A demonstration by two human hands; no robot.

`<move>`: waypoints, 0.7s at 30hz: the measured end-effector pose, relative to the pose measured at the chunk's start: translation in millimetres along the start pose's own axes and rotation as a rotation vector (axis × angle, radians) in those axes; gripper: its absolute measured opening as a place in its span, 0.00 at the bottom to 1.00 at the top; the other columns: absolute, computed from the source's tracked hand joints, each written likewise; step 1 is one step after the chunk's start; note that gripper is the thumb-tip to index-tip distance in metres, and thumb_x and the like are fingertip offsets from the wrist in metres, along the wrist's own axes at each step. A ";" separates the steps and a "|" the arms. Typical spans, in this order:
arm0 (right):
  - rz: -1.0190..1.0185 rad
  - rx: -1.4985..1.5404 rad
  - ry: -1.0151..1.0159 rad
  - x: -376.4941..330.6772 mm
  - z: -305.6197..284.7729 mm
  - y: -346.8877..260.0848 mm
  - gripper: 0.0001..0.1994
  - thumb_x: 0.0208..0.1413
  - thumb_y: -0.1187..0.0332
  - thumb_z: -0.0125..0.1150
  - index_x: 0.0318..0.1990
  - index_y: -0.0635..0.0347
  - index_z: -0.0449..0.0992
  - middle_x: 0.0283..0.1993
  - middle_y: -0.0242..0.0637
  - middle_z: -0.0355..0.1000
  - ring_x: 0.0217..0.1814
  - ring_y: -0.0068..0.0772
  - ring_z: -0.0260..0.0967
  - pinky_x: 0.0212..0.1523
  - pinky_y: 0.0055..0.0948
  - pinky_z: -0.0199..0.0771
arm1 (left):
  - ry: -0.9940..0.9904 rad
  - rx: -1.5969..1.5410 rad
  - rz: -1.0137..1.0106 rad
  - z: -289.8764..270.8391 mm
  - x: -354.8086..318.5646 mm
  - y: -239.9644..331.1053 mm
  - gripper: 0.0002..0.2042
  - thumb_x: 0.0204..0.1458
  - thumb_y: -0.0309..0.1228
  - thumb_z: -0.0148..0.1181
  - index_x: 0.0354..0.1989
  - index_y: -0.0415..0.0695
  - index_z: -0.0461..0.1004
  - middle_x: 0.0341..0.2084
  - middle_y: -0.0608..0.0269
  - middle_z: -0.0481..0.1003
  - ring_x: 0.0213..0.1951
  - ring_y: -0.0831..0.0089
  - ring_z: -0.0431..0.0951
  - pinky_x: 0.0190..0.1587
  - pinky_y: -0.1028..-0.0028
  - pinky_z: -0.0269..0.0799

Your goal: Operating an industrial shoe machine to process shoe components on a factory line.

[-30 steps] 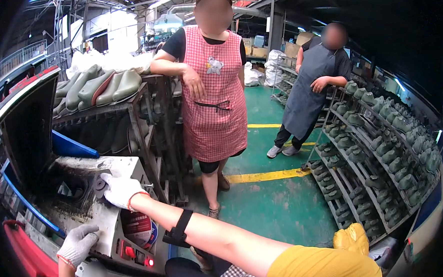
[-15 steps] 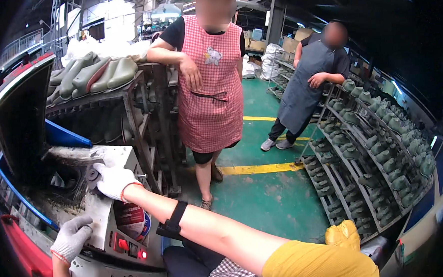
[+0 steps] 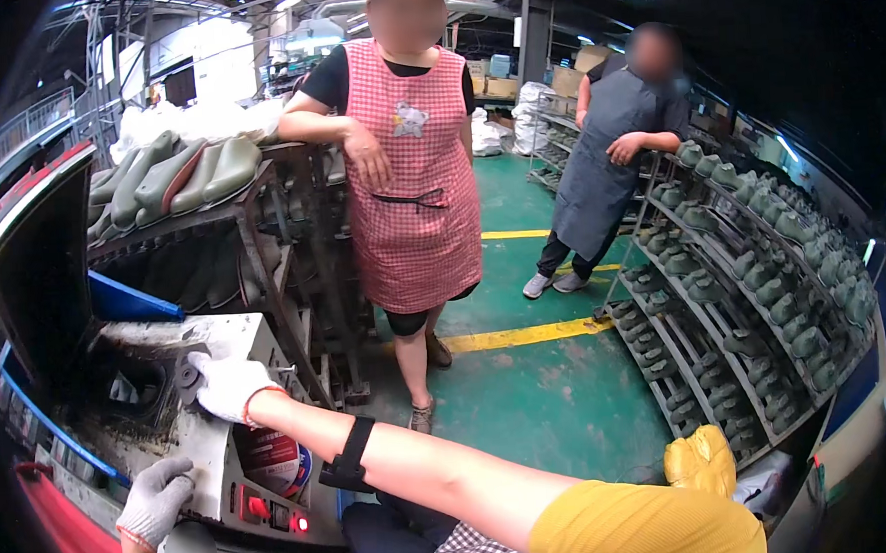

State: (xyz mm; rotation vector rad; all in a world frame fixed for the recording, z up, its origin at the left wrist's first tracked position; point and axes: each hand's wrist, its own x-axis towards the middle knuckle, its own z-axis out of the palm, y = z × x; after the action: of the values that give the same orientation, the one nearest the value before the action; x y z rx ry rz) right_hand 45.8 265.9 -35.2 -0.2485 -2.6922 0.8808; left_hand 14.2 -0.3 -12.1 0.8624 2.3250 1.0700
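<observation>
Right hand [image 3: 226, 385], white glove w/ red cuff, reaches across to the machine [image 3: 222, 458]; fingers curled round a small dark round part [image 3: 186, 375] at the rim of the machine's dark opening [image 3: 134, 393]. Grip looks closed on it, prob. to steady or seat it there. Part too small & half covered to give a long axis; its flat face seems turned toward the opening.

Left hand [image 3: 154, 500], grey-white glove, sits lower on the machine's front edge, just left of the red buttons [image 3: 260, 508]. Fingers bent, pressed on the panel edge, holding nothing — looks like bracing.

Black strap [image 3: 349, 455] round the right forearm, just right of the machine.

Above the machine: tilted black lid w/ red-white trim [image 3: 31, 248], open, blue bar [image 3: 134, 305] beside it. Behind the machine, a metal rack [image 3: 261, 246] carries green shoe lasts [image 3: 172, 175], toes pointing up-right. Right of the machine, a person in a red checked apron [image 3: 413, 178] leans an arm on that rack. Further right, a person in a grey apron [image 3: 603, 168] by long shelves of green lasts [image 3: 764, 290]. Green floor w/ yellow line [image 3: 526, 334].
</observation>
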 end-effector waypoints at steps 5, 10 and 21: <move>-0.034 0.029 0.038 1.6 3.6 2.1 0.31 0.57 0.61 0.50 0.71 0.53 0.66 0.49 0.53 0.81 0.50 0.58 0.79 0.53 0.51 0.78 | 0.010 -0.032 -0.006 -0.3 2.0 -1.2 0.20 0.55 0.29 0.59 0.54 0.28 0.75 0.33 0.62 0.79 0.32 0.76 0.77 0.37 0.74 0.74; -0.013 0.031 0.009 3.0 2.0 1.4 0.30 0.57 0.61 0.50 0.69 0.52 0.68 0.49 0.55 0.80 0.51 0.60 0.79 0.54 0.54 0.78 | 0.051 0.022 -0.047 -1.6 0.1 -2.8 0.19 0.58 0.30 0.59 0.54 0.29 0.77 0.32 0.64 0.78 0.33 0.77 0.77 0.39 0.75 0.75; -0.058 0.025 -0.024 5.8 -0.7 5.8 0.27 0.58 0.58 0.48 0.65 0.54 0.70 0.63 0.60 0.72 0.65 0.64 0.70 0.65 0.52 0.71 | 0.060 0.222 0.005 -50.0 -25.5 20.8 0.22 0.60 0.34 0.60 0.61 0.37 0.75 0.51 0.59 0.80 0.54 0.69 0.77 0.60 0.69 0.72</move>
State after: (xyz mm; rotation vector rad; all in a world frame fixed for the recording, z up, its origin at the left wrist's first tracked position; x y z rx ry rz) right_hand 41.0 272.4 -36.8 -0.1547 -2.6939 0.9048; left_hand 9.2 -33.0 37.7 0.9283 2.5281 0.8608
